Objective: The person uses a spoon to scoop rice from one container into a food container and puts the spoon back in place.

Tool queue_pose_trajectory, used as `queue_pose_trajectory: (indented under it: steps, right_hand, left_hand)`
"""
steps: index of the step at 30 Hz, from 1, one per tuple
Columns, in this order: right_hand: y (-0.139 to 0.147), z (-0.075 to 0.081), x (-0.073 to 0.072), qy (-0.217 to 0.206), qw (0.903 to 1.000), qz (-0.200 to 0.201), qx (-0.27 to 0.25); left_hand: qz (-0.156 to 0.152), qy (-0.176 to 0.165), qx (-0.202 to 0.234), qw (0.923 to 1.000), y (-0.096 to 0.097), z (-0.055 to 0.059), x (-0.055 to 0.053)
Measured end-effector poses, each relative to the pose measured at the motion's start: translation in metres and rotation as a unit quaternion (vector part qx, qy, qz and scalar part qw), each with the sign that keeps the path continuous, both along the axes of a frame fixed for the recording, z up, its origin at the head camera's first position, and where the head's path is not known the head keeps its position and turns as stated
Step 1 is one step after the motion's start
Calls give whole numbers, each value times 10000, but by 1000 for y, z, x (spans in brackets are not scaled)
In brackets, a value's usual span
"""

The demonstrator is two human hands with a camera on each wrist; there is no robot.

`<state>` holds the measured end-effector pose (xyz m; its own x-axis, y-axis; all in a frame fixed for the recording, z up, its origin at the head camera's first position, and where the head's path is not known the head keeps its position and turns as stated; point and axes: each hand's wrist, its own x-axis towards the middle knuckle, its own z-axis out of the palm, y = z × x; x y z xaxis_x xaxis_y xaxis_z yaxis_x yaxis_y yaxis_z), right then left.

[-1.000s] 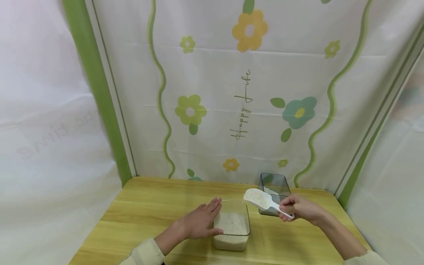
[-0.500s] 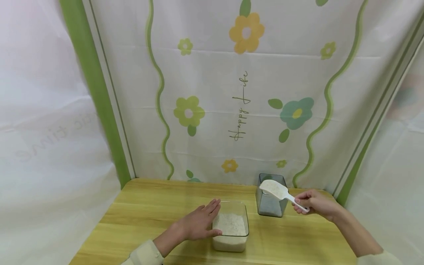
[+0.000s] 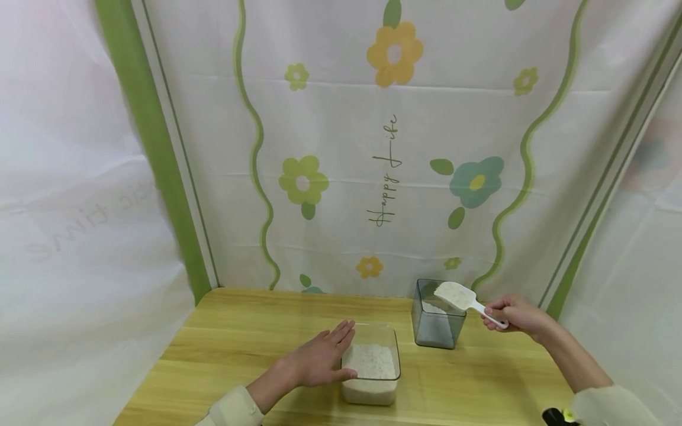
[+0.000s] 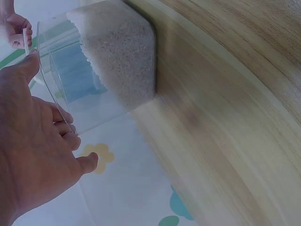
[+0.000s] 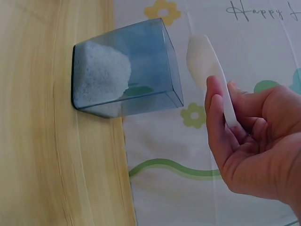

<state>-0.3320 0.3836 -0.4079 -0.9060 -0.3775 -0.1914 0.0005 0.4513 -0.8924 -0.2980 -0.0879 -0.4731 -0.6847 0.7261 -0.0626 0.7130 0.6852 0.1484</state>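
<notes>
My right hand (image 3: 517,316) pinches the handle of a white scoop (image 3: 456,294), whose bowl carries pale grains. The scoop overlaps the mouth of a tinted grey-blue container (image 3: 436,331); the right wrist view shows its bowl (image 5: 201,59) just above that opening. Inside the tinted container lies white grain (image 5: 101,75). With fingers extended, my left hand (image 3: 322,358) rests at the left side of a clear container (image 3: 370,391) partly filled with rice (image 4: 120,52). In the left wrist view, the fingertips (image 4: 70,140) are at its rim.
Both containers stand on a wooden table (image 3: 256,331), the tinted one farther back and to the right. A flowered white curtain (image 3: 341,142) hangs behind the table, and more curtain encloses both sides. A small black object (image 3: 553,416) shows by the right sleeve.
My right hand has carried the loaded scoop rightward, from beside the clear container to over the tinted one. My left hand has stayed at the clear container.
</notes>
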Motion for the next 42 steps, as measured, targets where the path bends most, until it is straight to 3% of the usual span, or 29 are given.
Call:
queue_pose_trajectory:
  steps: [16,22,42]
  right_hand:
    - [-13,4,-4,656,9928,-459,894]
    - [-19,5,-2,893,9857,-721,1230]
    - [-33,6,-3,1721,9587,-935,2061]
  left_hand:
    - [-36,39,-22,10000,-1,-1,-1]
    - [-44,18,12,10000,-2,-1,-1]
    - [-6,-22,102,9999,-2,-2,0]
